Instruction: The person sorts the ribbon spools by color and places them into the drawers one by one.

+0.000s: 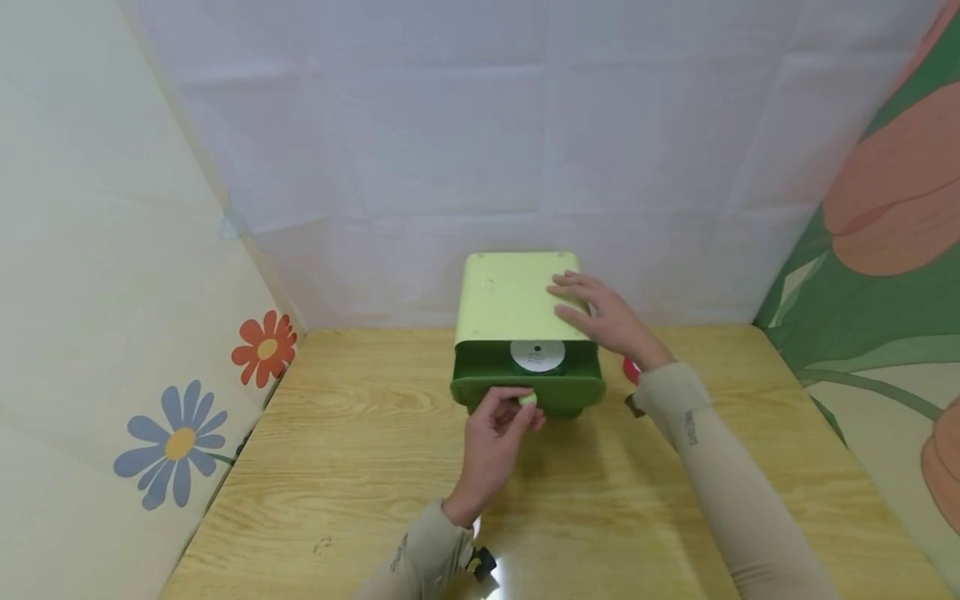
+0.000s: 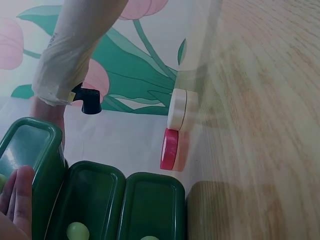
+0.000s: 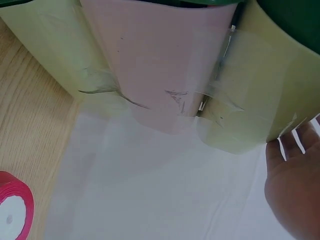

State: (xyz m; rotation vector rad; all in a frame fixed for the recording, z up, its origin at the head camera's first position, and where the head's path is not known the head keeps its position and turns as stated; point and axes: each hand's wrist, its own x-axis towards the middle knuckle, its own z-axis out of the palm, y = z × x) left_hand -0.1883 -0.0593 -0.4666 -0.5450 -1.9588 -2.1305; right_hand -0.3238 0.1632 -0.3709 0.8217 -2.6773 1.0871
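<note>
While the left hand (image 1: 489,442) pinches its round lime knob (image 1: 528,400), the dark-green plastic drawer (image 1: 573,392) juts toward the wooden table's (image 1: 360,458) near edge; the right hand (image 1: 606,318) rests outstretched on the boxy lime cabinet (image 1: 510,300).

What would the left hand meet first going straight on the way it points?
Most likely the pulled-out top drawer's green front, just behind the pale-green knob the left hand pinches; the hand's gap to that front is unclear.

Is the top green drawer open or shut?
It's open. The top green drawer sticks out past its light green case, and a white round thing shows inside.
</note>
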